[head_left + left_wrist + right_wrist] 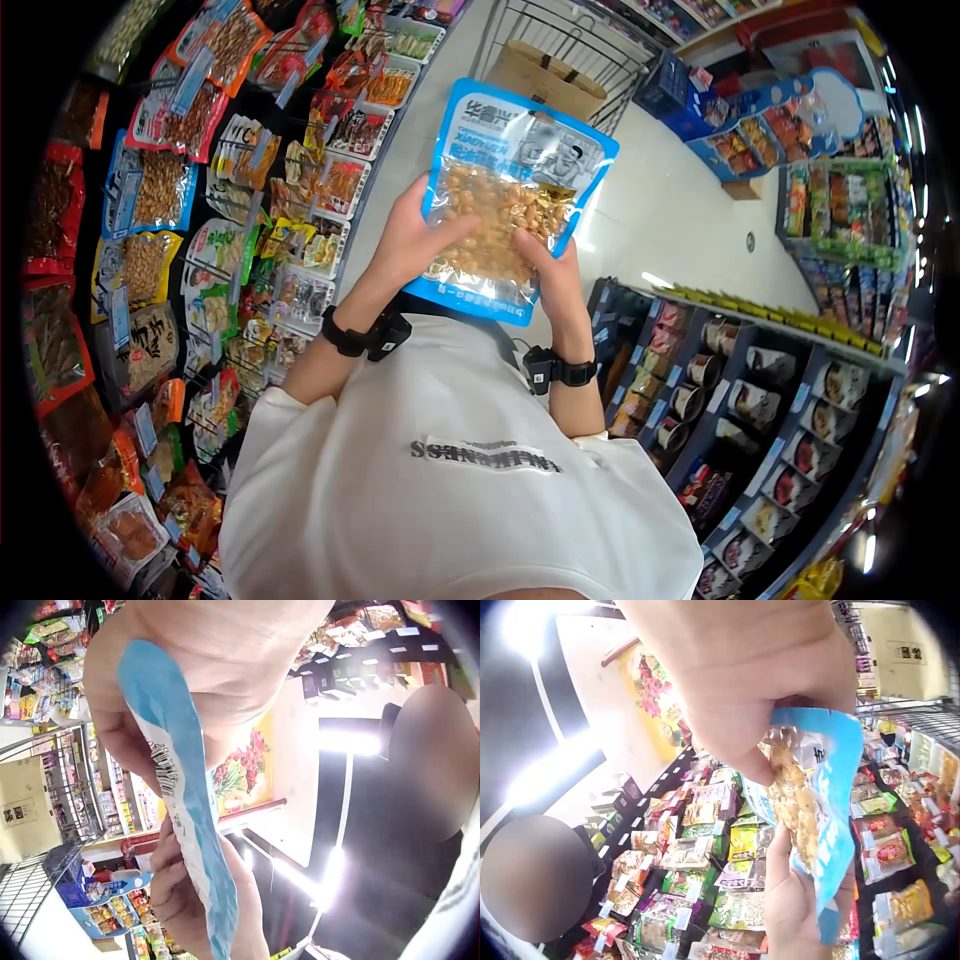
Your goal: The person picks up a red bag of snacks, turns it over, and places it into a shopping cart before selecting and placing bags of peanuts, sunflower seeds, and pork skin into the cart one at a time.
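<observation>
A blue-edged plastic snack bag [500,200] with a clear window full of tan nuts or beans is held up in front of the chest. My left hand [412,240] grips its left edge, thumb lying across the window. On the lower right edge, my right hand [556,285] pinches it with the thumb on the front; the fingers go behind the bag. Seen side-on in the left wrist view, the bag [184,795] shows a barcode on its back. Its window of nuts [795,791] faces the thumbs in the right wrist view.
A rack of hanging snack packets [160,190] runs along the left. Ahead stands a wire shopping cart [490,40] with a cardboard box [545,80] in it. Shelves of packaged food [760,400] stand at the right, and a blue display stand [760,135] is farther off.
</observation>
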`<state>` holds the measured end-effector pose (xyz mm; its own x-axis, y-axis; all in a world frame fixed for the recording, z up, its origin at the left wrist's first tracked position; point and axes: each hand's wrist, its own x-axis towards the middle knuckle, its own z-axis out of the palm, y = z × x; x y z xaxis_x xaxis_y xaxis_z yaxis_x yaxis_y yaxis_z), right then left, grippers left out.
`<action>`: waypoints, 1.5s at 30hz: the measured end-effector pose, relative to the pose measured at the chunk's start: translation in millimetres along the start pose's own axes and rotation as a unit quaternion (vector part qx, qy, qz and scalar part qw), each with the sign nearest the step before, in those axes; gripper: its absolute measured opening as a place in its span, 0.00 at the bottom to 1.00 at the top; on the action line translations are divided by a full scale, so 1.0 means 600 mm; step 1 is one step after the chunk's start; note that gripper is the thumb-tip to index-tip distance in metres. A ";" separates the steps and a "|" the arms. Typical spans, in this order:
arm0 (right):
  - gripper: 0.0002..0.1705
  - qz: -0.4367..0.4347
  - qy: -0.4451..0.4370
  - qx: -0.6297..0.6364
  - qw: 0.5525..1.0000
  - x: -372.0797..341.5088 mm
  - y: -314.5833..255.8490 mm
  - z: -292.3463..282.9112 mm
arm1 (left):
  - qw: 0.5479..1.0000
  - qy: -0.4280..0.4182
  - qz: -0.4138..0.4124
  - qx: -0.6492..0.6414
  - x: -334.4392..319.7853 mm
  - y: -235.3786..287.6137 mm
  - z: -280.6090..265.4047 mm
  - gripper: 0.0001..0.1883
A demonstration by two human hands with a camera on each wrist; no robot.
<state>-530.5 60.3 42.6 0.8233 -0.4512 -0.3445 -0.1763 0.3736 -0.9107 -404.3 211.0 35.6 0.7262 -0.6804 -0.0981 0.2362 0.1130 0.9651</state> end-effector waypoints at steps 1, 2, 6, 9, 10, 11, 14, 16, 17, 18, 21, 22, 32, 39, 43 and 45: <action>0.24 -0.001 0.006 -0.003 1.000 0.010 -0.008 0.019 | 1.000 0.003 0.005 0.000 0.009 0.000 -0.017 0.23; 0.21 -0.010 0.007 -0.045 0.999 0.026 0.002 0.024 | 1.000 0.016 0.000 -0.006 0.016 0.000 -0.033 0.24; 0.18 -0.016 -0.003 -0.136 0.991 0.058 0.004 0.067 | 0.998 0.039 0.044 -0.017 0.046 -0.031 -0.089 0.25; 0.17 0.005 0.005 -0.158 0.987 0.071 0.001 0.097 | 0.998 0.048 0.014 -0.042 0.053 -0.032 -0.116 0.26; 0.16 0.000 0.003 -0.163 0.987 0.077 0.005 0.102 | 0.997 0.058 0.015 -0.041 0.057 -0.037 -0.122 0.27; 0.16 -0.003 0.001 -0.168 0.986 0.081 0.009 0.102 | 0.997 0.067 0.016 -0.040 0.060 -0.044 -0.124 0.29; 0.15 0.015 -0.012 -0.212 0.977 0.088 -0.002 0.112 | 0.996 0.081 0.021 -0.007 0.072 -0.053 -0.135 0.31; 0.15 0.018 -0.018 -0.228 0.973 0.093 -0.005 0.117 | 0.997 0.078 0.020 0.012 0.079 -0.052 -0.143 0.32; 0.15 0.010 -0.018 -0.227 0.974 0.096 -0.003 0.118 | 0.997 0.073 0.017 0.014 0.082 -0.046 -0.146 0.32; 0.15 0.002 -0.017 -0.226 0.974 0.099 -0.002 0.117 | 0.998 0.067 0.014 0.016 0.085 -0.043 -0.146 0.33; 0.14 -0.014 -0.009 -0.244 0.970 0.109 -0.007 0.116 | 0.995 0.095 0.031 0.019 0.093 -0.042 -0.136 0.33; 0.14 -0.021 -0.016 -0.254 0.967 0.114 -0.008 0.111 | 0.995 0.096 0.035 0.019 0.097 -0.044 -0.132 0.32; 0.16 -0.059 -0.035 -0.236 0.969 0.135 -0.039 0.064 | 0.980 0.139 0.129 0.053 0.130 -0.031 -0.065 0.35; 0.16 -0.076 -0.013 -0.208 0.975 0.131 -0.065 0.020 | 0.982 0.114 0.142 0.048 0.156 -0.029 -0.014 0.35; 0.15 -0.079 -0.003 -0.213 0.974 0.129 -0.068 -0.006 | 0.990 0.086 0.108 0.031 0.159 -0.024 0.007 0.35; 0.14 -0.088 -0.009 -0.210 0.974 0.127 -0.071 -0.010 | 0.993 0.075 0.092 0.027 0.160 -0.024 0.011 0.34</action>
<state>-463.4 5.0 53.6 0.8694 -0.4622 -0.1745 -0.2339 -0.0740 -0.9694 -342.1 139.4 13.9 0.8432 -0.5352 0.0503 0.0586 0.1845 0.9811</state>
